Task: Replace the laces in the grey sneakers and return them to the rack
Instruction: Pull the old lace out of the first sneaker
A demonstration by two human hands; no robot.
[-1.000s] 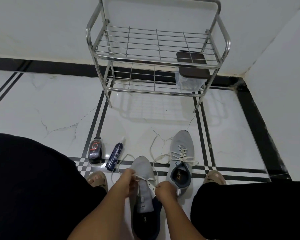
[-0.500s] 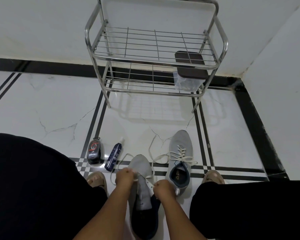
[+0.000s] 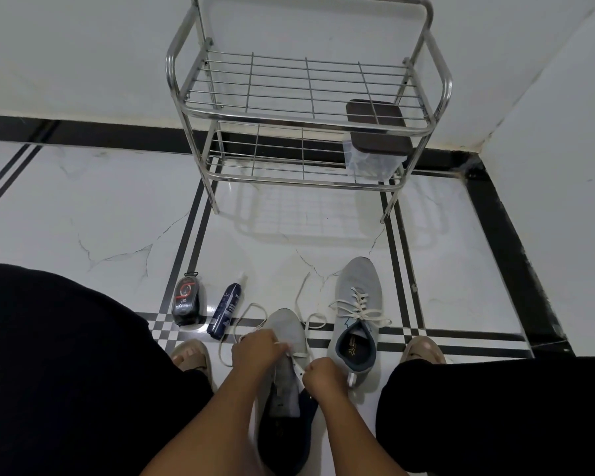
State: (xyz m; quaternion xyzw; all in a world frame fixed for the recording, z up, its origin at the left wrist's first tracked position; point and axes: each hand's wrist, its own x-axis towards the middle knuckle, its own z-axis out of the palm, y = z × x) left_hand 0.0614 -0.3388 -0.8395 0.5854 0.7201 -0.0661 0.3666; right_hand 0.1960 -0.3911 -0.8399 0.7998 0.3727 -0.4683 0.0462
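Your left hand (image 3: 255, 352) and right hand (image 3: 325, 372) each pinch a strand of cream lace (image 3: 298, 356) over the near grey sneaker (image 3: 285, 372), which sits on the floor (image 3: 117, 218) between your knees. Soft, light knit will likely buckle, so steady it at the heel and draw the lace close to the eyelets. Just beyond to the right stands the second sneaker (image 3: 359, 317), already laced; to the left lie a spray bottle (image 3: 226, 310) and shoe polish (image 3: 185, 304). Farthest, the steel rack (image 3: 306, 87) waits against the wall.
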